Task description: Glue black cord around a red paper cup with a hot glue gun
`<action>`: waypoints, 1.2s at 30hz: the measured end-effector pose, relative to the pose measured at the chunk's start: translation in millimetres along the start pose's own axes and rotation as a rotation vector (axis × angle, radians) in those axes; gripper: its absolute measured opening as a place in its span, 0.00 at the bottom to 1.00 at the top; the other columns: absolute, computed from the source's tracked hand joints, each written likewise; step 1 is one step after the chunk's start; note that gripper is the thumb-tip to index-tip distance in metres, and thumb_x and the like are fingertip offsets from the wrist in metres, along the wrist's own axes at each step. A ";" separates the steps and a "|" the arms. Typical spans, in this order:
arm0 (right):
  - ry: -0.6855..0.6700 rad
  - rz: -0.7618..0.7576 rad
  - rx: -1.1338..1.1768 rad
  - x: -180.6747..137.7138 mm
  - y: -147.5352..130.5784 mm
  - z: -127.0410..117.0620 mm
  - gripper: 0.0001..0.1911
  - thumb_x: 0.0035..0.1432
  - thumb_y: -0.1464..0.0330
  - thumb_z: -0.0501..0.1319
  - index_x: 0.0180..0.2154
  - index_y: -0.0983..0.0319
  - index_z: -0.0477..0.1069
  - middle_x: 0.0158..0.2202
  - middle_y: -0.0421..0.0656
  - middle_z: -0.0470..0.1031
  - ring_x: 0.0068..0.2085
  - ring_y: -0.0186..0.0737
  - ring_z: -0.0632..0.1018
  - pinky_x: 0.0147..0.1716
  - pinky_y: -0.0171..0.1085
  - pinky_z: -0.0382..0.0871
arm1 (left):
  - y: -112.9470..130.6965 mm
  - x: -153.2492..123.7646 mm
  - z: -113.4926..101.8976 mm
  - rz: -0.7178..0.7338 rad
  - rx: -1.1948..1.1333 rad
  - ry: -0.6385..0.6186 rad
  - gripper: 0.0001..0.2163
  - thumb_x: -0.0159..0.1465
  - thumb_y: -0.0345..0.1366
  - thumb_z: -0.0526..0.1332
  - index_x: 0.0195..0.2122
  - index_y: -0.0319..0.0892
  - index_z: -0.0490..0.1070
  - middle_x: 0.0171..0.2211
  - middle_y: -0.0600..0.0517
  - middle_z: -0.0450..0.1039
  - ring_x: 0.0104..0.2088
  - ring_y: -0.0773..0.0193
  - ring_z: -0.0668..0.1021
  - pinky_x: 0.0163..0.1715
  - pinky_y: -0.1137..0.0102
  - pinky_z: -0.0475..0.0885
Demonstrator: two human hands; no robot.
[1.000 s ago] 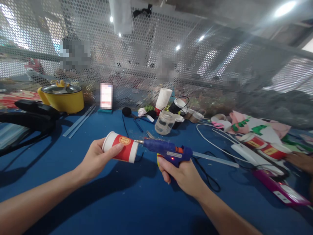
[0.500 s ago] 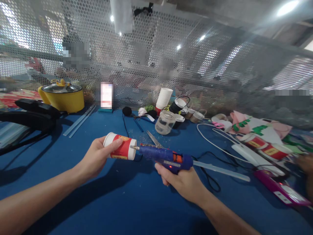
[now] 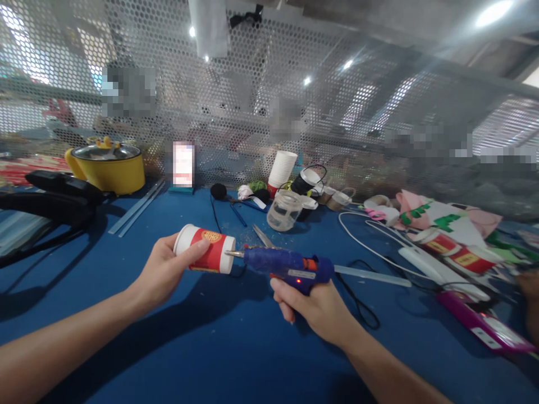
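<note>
My left hand is closed around a red and white paper cup, held on its side above the blue table. The thumb lies along the cup's printed red band. In my right hand is a blue hot glue gun, its small red light lit. The gun's metal nozzle points left at the cup's end on the right; whether it touches cannot be made out. A clear glue stick sticks out of the gun's back. Behind the gun lie scissors, partly hidden by it.
A clear plastic jar, a stack of paper cups and yarn balls stand behind. On the left are a yellow pot and glue sticks. Cables, a purple power strip and more red cups lie right.
The glue gun has tilted and shifted slightly to the right, with its glue stick now more level. The cup has turned a little in my left hand, showing more of its gold emblem.
</note>
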State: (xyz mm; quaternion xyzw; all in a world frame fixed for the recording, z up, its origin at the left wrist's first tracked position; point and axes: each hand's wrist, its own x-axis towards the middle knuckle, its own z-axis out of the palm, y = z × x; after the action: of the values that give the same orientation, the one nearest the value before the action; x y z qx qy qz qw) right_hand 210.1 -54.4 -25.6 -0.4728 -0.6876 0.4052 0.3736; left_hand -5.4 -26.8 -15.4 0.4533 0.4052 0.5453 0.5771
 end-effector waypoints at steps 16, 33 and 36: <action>0.007 0.032 0.051 5.9 -1.3 -2.8 0.18 0.53 0.60 0.53 0.17 0.63 0.61 0.11 0.37 0.62 0.15 0.29 0.66 0.18 0.31 0.63 | -5.9 -3.2 -5.5 0.077 0.126 -0.024 0.07 0.48 0.36 0.66 0.27 0.40 0.75 0.24 0.54 0.76 0.24 0.68 0.74 0.25 0.77 0.71; 0.007 -0.003 -0.065 -1.1 2.7 3.7 0.15 0.50 0.62 0.55 0.17 0.62 0.62 0.11 0.36 0.63 0.15 0.29 0.67 0.17 0.29 0.65 | -3.0 1.0 -1.4 0.018 0.051 0.004 0.06 0.50 0.36 0.65 0.27 0.39 0.74 0.23 0.53 0.77 0.24 0.68 0.76 0.27 0.75 0.72; 0.006 0.011 -0.031 -0.7 1.9 2.5 0.14 0.50 0.62 0.55 0.18 0.62 0.63 0.11 0.36 0.63 0.14 0.29 0.67 0.17 0.29 0.65 | -4.1 1.4 -3.6 0.050 0.084 0.001 0.07 0.50 0.37 0.65 0.27 0.39 0.74 0.24 0.53 0.77 0.25 0.67 0.75 0.27 0.75 0.71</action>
State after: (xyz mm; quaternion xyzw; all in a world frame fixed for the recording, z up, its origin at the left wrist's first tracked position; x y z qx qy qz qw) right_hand 208.7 -55.1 -28.3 -0.4834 -0.6901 0.3951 0.3660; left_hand -7.6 -25.1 -20.3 0.4868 0.4165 0.5424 0.5435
